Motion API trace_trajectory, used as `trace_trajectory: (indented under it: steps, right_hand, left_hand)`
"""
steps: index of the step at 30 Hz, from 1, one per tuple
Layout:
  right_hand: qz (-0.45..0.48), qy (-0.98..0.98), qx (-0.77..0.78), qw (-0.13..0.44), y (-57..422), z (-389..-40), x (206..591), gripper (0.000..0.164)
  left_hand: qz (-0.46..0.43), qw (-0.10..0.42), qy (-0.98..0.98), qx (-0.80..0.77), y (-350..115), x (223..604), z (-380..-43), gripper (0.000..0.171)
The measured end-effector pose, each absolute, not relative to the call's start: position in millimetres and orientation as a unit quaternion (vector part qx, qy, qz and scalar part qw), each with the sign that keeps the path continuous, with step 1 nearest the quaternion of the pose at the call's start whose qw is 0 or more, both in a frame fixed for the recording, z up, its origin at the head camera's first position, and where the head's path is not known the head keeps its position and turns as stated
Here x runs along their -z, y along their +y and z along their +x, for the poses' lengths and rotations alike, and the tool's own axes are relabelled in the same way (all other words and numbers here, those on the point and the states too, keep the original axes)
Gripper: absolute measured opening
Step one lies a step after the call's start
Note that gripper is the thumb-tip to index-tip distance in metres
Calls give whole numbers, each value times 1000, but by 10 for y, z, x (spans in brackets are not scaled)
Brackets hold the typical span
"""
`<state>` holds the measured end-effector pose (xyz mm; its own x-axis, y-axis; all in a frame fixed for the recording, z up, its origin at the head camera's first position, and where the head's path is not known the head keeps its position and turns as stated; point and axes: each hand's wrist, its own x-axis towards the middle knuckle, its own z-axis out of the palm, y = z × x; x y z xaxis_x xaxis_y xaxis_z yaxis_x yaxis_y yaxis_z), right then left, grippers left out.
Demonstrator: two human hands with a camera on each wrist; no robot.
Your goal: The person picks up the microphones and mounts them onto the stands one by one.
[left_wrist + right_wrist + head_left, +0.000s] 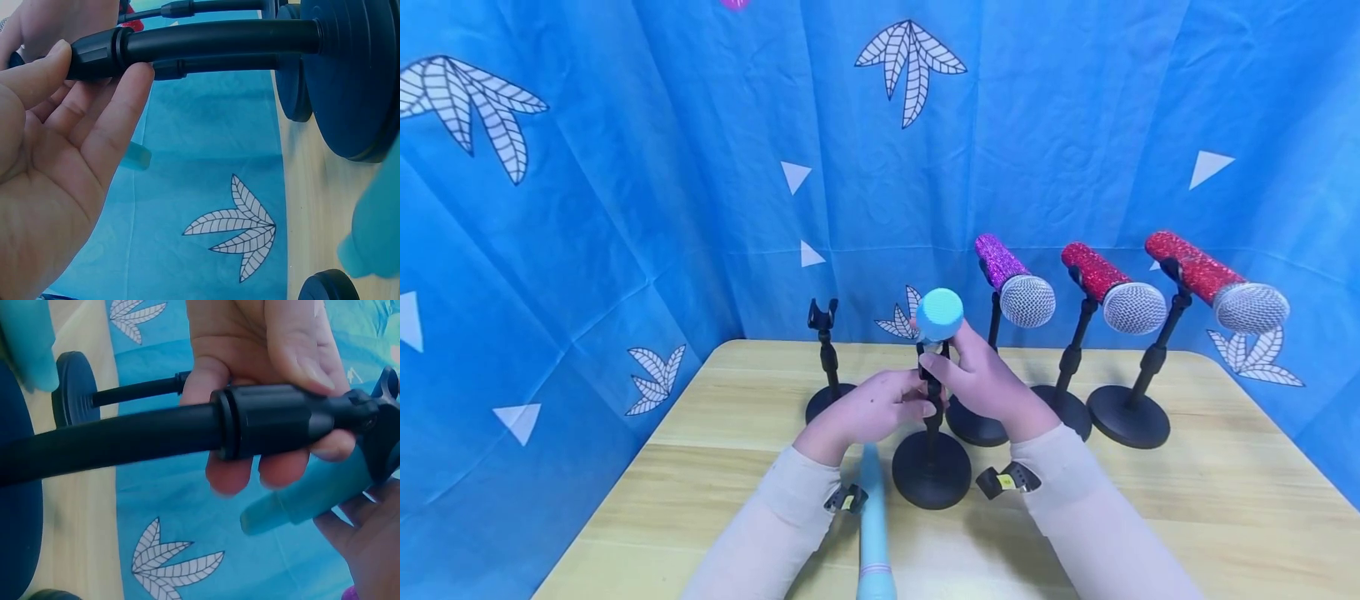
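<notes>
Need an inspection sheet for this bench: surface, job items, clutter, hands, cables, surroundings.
Surface: wood-grain table, pale.
Job items: light-blue microphone at the clip of the front stand, whose base rests on the table; bare stand at left, clip unfilled; light-blue rod lying on the table, near end cut off by the frame.
Loaded stands: purple microphone and two red microphones, each on a black stand.
Clutter: nothing seen.
Left hand: grips the front stand's collar.
Right hand: holds the light-blue microphone by the clip.
Cables: nothing seen.
Surroundings: blue leaf-print cloth behind the table.
</notes>
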<state>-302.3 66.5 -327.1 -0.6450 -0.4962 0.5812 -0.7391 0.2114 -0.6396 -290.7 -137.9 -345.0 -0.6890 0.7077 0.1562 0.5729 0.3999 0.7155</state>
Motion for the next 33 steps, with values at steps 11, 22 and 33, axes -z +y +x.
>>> trace_trajectory:
  steps: [11, 22, 33]
  right_hand:
    - [409, -775, -464, 129, 696, -3040, 3323, 65]
    - [412, -743, -511, 133, 702, -3061, 3380, 69]
    - [494, -692, -472, 232, 653, -3076, 3413, 63]
  left_hand:
    - [377, 82, 843, -376, -1405, 3442, -2886, 17]
    - [373, 83, 844, -375, -1388, 3438, -2896, 19]
    - [390, 62, 843, -366, -1397, 3451, -2890, 11]
